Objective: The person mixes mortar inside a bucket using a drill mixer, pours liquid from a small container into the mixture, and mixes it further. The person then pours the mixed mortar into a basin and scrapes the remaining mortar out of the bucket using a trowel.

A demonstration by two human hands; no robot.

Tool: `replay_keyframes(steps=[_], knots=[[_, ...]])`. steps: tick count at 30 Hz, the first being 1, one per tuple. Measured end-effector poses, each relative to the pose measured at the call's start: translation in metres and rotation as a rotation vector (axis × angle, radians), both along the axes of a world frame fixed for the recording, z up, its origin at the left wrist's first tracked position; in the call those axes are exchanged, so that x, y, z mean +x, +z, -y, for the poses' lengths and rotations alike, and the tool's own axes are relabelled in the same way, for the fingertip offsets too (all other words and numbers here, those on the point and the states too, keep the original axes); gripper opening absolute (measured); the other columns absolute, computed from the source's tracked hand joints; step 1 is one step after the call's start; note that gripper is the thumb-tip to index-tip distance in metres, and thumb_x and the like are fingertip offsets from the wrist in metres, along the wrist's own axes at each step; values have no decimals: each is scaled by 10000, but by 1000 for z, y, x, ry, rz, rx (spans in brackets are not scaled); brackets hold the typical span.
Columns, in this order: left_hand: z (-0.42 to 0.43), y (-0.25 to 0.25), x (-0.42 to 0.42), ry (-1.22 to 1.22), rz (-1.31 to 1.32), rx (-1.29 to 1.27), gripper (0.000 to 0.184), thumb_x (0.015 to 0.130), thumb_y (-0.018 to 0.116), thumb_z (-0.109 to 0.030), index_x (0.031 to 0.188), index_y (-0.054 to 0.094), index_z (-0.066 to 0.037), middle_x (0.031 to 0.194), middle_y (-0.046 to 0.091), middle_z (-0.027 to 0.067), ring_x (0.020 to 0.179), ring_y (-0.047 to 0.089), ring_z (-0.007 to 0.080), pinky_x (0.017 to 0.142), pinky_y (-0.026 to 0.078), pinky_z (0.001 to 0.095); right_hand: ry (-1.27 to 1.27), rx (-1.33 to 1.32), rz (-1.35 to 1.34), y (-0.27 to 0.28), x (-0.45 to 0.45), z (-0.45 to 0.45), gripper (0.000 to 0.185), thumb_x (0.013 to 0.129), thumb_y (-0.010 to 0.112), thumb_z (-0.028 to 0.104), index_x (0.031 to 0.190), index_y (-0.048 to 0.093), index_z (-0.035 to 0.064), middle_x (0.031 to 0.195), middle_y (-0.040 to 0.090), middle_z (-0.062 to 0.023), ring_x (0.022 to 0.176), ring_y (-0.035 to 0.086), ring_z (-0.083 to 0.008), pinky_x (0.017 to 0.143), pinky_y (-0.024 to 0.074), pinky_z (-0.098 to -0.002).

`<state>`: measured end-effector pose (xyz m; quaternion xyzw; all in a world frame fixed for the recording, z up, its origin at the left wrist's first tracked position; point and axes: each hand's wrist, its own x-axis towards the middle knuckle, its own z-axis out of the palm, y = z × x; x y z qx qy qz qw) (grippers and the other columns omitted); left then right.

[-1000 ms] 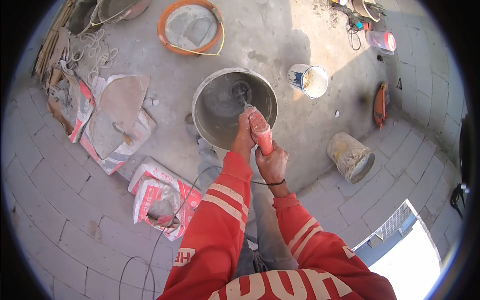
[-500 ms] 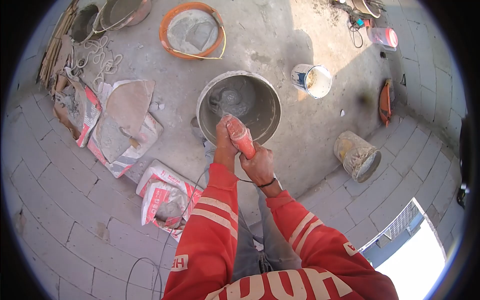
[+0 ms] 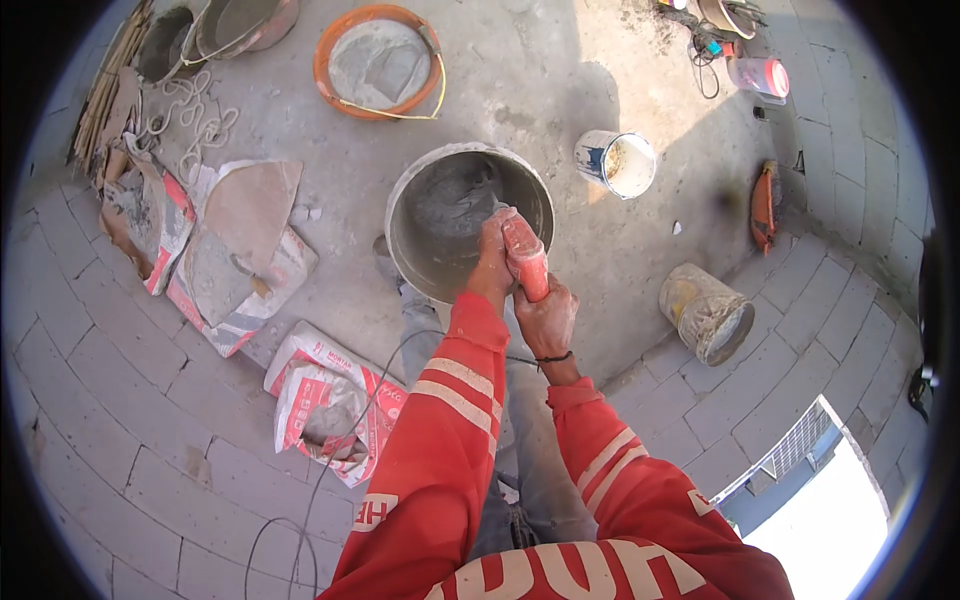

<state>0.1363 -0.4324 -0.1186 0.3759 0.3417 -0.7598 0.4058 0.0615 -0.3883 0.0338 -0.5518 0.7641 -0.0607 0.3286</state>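
Observation:
A red power tool [image 3: 526, 256], dusted with grey, is held over the near right part of a large round bucket [image 3: 400, 215]. My left hand [image 3: 490, 255] is wrapped round its front end. My right hand [image 3: 547, 318] grips its rear end, with a dark band at the wrist. The tool's shaft goes down into wet grey mix [image 3: 445, 200] in the bucket; its lower end is hidden in the mix. A dark cable [image 3: 415, 335] runs beneath my forearms.
An orange bucket [image 3: 322, 65] of grey mix stands beyond. Torn mortar bags [image 3: 330, 350] lie at left. To the right are a white paint bucket [image 3: 593, 155], a dirty bucket on its side [image 3: 690, 300] and an orange object [image 3: 763, 215]. Block walls curve round.
Over the last second the tool and both hands swung left, then back right. The mix in the bucket has shifted in swirls. Both hands have kept their grip.

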Motion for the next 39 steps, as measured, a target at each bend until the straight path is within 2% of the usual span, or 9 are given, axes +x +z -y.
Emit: replay_keyframes(steps=[8, 11, 17, 20, 23, 29, 32, 35, 39], knots=[[-38, 20, 0, -104, -7, 62, 301, 837, 666, -384, 813, 594, -93, 676, 600, 129, 560, 599, 339, 548, 541, 471, 0, 139, -19, 16, 0, -29, 226, 766, 705, 159, 864, 655, -39, 781, 669, -299, 794, 674, -495, 718, 550, -527], [-37, 42, 13, -81, 71, 121, 286, 852, 663, -382, 724, 545, -155, 631, 554, 57, 526, 562, 282, 531, 530, 447, 10, 123, 34, 18, 6, -36, 230, 767, 698, 168, 834, 644, -45, 757, 657, -302, 762, 667, -496, 694, 541, -509], [-48, 49, 30, -30, 97, 149, 258, 863, 648, -361, 740, 558, -153, 648, 563, 63, 529, 562, 288, 534, 537, 452, 33, 103, 91, 24, 17, -37, 219, 768, 701, 156, 851, 648, -40, 748, 666, -284, 751, 675, -480, 691, 550, -494], [-73, 4, 30, 27, 132, 100, 243, 875, 632, -337, 745, 562, -144, 643, 561, 67, 527, 565, 287, 530, 542, 439, 46, 102, 116, 20, 15, -39, 217, 770, 707, 155, 855, 652, -37, 752, 671, -279, 757, 677, -477, 696, 551, -494], [-58, 31, 46, 27, 131, 42, 254, 866, 645, -342, 781, 596, -108, 667, 593, 105, 576, 586, 315, 604, 547, 476, 59, 116, 165, 20, 20, -33, 217, 777, 709, 157, 861, 656, -35, 755, 672, -277, 760, 680, -472, 696, 553, -493], [-25, 28, 56, 33, 168, 25, 257, 877, 642, -321, 733, 578, -118, 628, 572, 87, 526, 565, 300, 571, 545, 465, 21, 45, 144, 3, 30, -19, 221, 770, 724, 151, 818, 634, -45, 766, 664, -297, 779, 671, -496, 692, 542, -512], [-13, 20, 50, 28, 200, 18, 231, 897, 630, -311, 740, 545, -166, 650, 555, 27, 533, 557, 221, 503, 507, 407, -3, 23, 158, 1, 29, -9, 235, 775, 728, 162, 820, 630, -47, 786, 665, -305, 786, 667, -502, 696, 540, -515], [0, 27, 48, 31, 175, -20, 220, 893, 636, -307, 744, 540, -177, 657, 542, 18, 541, 551, 217, 509, 508, 399, -3, 22, 142, 5, 31, 0, 252, 776, 736, 176, 819, 632, -50, 790, 667, -307, 788, 667, -501, 699, 539, -516], [3, 17, 53, 29, 177, 38, 291, 874, 645, -355, 729, 574, -114, 633, 579, 93, 523, 566, 301, 534, 538, 460, 5, 34, 167, 1, 33, 6, 270, 775, 740, 197, 818, 641, -50, 784, 667, -305, 787, 668, -498, 703, 542, -515]])
